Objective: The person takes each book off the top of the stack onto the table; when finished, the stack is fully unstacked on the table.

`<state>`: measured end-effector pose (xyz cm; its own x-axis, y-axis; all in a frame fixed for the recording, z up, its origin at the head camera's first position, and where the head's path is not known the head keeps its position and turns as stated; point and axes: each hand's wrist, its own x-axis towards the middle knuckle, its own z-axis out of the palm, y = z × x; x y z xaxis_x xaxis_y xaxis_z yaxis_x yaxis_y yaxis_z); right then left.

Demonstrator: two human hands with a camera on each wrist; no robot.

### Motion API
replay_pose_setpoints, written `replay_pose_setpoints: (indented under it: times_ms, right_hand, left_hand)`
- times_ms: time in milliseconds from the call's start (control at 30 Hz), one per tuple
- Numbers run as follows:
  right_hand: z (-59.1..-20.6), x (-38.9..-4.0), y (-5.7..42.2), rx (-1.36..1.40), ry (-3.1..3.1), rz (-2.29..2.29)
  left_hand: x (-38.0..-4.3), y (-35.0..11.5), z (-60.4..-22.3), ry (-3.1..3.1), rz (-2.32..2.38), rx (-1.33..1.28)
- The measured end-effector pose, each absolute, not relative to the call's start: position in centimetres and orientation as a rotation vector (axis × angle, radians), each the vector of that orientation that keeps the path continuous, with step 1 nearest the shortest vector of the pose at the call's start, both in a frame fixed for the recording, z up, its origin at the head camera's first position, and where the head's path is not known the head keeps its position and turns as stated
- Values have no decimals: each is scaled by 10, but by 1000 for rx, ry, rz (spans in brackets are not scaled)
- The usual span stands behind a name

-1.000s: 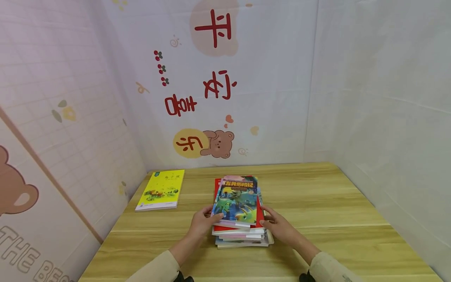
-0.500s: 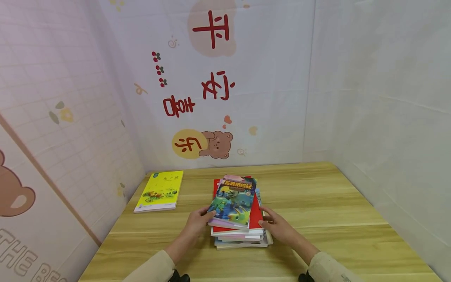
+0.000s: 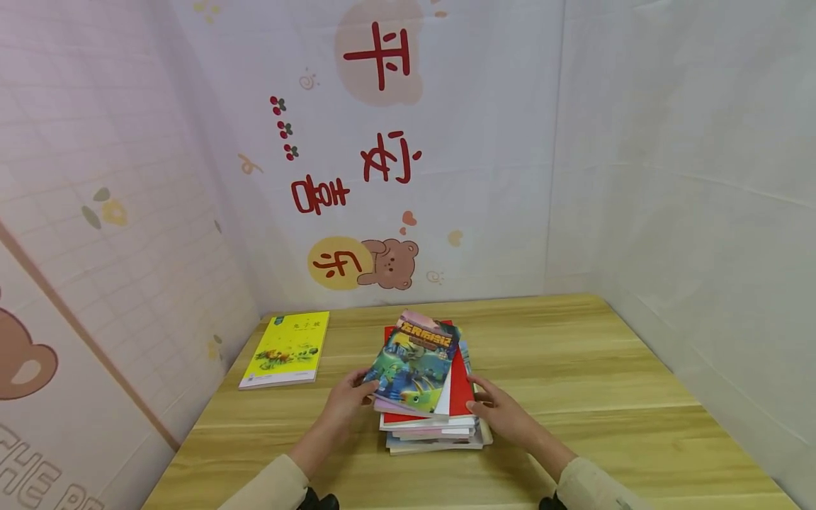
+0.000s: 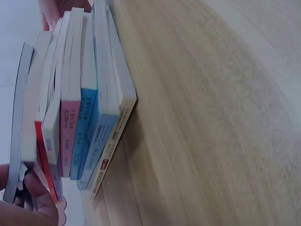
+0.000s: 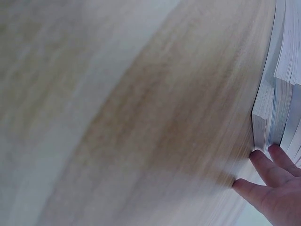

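A: What is the stack of books (image 3: 432, 433) holding, just right of the left hand (image 3: 344, 398)?

B: Near the top, a red book (image 3: 463, 386) is showing part of its cover. Lower down, in the left wrist view, a pink-spined book (image 4: 69, 134) and a blue-spined book (image 4: 83, 136) are sitting, and a cream-spined book (image 4: 112, 148) is lying at the bottom.

A: How are the edges running?

B: Unevenly; corners are jutting out between the hands. The wooden tabletop (image 3: 586, 368) is spreading well to the right of the right hand (image 3: 508, 416), and its far edge is lying well beyond both. A yellow book (image 3: 287, 347) is lying flat, beyond the left hand and to its left, well apart.

A: And the grips?

B: The left one is narrow: it is pinching a comic book (image 3: 411, 368) near its left lower corner, with the thumb resting on the cover. The right one is wider, its fingers reaching out at the stack's opposite side; I cannot tell how firmly they are touching.

A: So where is the comic book lying?

B: It is stretching away rightward from the left pinch, on top of the stack and askew, with a red strip showing between it and the right hand.
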<state>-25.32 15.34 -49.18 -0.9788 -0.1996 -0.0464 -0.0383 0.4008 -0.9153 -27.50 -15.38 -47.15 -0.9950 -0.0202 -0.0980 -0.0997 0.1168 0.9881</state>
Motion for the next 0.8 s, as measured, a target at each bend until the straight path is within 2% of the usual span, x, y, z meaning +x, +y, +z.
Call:
replay_pose_setpoints:
  times_ms: [800]
  right_hand:
    - [-489,-252,153,-181,2509,-1605]
  left_hand:
    - [-278,-192,-477,2031,2335,-113]
